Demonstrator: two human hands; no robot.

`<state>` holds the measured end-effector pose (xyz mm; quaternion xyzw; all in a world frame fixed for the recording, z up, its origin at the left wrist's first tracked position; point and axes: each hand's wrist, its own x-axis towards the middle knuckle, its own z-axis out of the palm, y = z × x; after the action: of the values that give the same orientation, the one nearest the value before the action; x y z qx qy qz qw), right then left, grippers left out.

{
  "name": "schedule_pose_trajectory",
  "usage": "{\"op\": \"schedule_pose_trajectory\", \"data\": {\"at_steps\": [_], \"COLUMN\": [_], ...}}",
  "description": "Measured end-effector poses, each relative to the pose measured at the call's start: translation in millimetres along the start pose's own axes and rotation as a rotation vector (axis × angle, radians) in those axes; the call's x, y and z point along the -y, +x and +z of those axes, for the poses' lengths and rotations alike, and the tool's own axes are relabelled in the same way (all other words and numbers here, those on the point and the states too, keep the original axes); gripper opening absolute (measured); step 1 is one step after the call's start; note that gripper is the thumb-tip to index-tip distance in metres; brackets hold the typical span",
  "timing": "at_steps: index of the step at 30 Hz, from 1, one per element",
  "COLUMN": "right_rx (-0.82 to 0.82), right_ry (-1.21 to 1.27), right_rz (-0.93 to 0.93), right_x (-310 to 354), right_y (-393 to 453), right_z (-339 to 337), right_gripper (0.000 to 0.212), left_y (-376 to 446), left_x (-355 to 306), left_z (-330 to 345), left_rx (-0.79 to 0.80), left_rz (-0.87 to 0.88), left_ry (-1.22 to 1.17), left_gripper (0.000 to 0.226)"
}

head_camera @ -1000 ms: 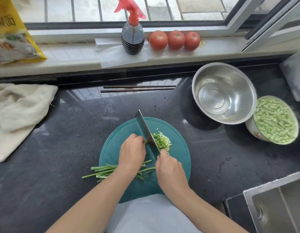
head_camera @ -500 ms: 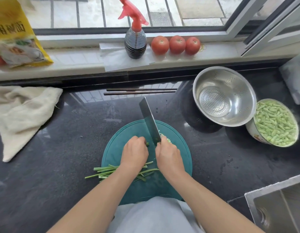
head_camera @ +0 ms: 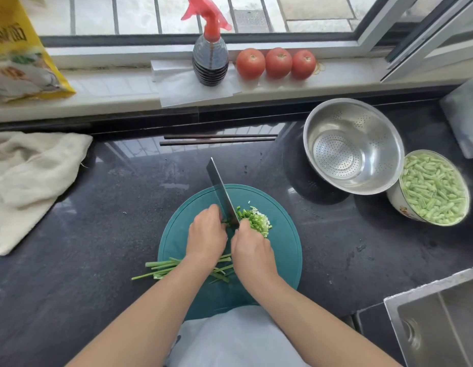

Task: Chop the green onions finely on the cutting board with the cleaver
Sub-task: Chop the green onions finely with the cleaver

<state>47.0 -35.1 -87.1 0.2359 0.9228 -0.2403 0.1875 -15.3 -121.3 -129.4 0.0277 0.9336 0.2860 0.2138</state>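
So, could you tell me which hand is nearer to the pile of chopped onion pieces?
Right. The right hand, gripping the cleaver, sits at the edge of the chopped pile. The left hand is on the blade's far side, holding down the uncut onions.
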Motion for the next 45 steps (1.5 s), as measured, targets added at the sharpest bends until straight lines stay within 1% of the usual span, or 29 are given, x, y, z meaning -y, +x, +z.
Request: {"op": "schedule_pose_trajectory", "data": {"at_steps": [5, 8, 11, 14, 17, 21, 23, 28, 32, 37, 41, 45], "right_rx": [-0.009, -0.033, -0.02, -0.006, 0.017, 0.022, 0.03, 0.016, 0.011, 0.008, 0.001, 0.011], "right_ry": [0.04, 0.038, 0.038, 0.022, 0.018, 0.002, -0.002, 0.003, 0.005, 0.004, 0.011, 0.019], "right_rz": [-0.04, -0.037, -0.02, -0.031, -0.022, -0.012, -0.02, -0.016, -0.008, 0.007, 0.003, -0.01], "right_x": [6.6, -4.3, -14.6, -17.8, -18.0, -15.2, -13.8, -18.3, -25.8, -31.5, -34.1, -35.8], "right_y": [25.2, 12.4, -6.8, -17.1, -21.1, -22.9, -23.3, -21.1, -19.7, -18.6, -20.4, -23.2], "right_z": [-9.0, -16.5, -23.4, -22.7, -15.5, -4.8, -2.8, -9.5, -15.5, -16.7, -18.0, -18.3], "right_gripper": [0.014, 0.016, 0.018, 0.018, 0.018, 0.018, 0.019, 0.02, 0.02, 0.018, 0.017, 0.016], "left_y": [-0.1, 0.6, -1.2, -4.2, -5.3, -6.4, -7.8, -9.3, -6.8, 0.3, 4.4, 3.3], "left_x": [-2.2, -2.3, 4.4, 15.1, 23.6, 27.7, 27.0, 31.2, 43.1, 49.3, 39.4, 25.6], "left_z": [-1.7, -6.4, -12.4, -17.4, -18.7, -14.2, -10.9, -7.6, -10.2, -18.3, -18.2, -11.6], "left_rx": [0.031, 0.037, 0.035, 0.0, -0.03, 0.027, 0.042, -0.017, -0.05, -0.021, 0.004, 0.022], "left_rz": [-0.036, -0.076, -0.116, -0.08, -0.023, 0.047, 0.081, 0.14, 0.15, 0.153, 0.172, 0.189], "left_ry": [-0.008, -0.049, -0.172, -0.221, -0.159, -0.027, 0.02, 0.096, 0.18, 0.362, 0.341, 0.327], "left_gripper": [0.006, 0.011, 0.013, 0.012, 0.009, 0.017, 0.017, 0.025, 0.009, 0.007, 0.011, 0.01]}}
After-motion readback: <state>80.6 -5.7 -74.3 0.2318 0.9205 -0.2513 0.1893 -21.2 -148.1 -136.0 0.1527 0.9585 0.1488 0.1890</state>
